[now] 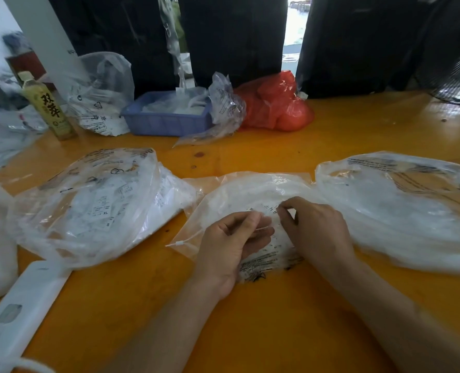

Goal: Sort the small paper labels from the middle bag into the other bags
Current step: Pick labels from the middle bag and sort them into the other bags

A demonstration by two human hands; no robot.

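- middle bag (247, 192): clear plastic, lying flat on the orange worktop (358, 130) between two other clear bags; black print along its near edge; a white zip tie pokes out at its left edge.
- labels (270, 208): small white paper pieces with black print, seen in the middle bag at the fingertips of both hands; whether they lie inside or on top of the film cannot be told.
- left hand (231, 243): palm up over the near half of the middle bag, fingers curled, thumb and forefinger pinching a thin white strip.
- right hand (312, 227): palm down over the middle bag, fingers bent, fingertips pinched together on a label at the bag's centre.
- left bag (89, 205): crumpled, just beside the middle bag, filled with white labels; sizes "xl" and "s" can be read through the film.
- right bag (401, 208): touching the middle bag's right corner, holding a pale, blurred mass.
- far edge of the worktop: a blue tray (167, 119) with white contents, a red bag (274, 103) to its right, a crumpled clear bag between them, a white bag to its left, and a bottle (48, 106) with a yellow label further left.
- near left corner: a flat white packet (21, 308).
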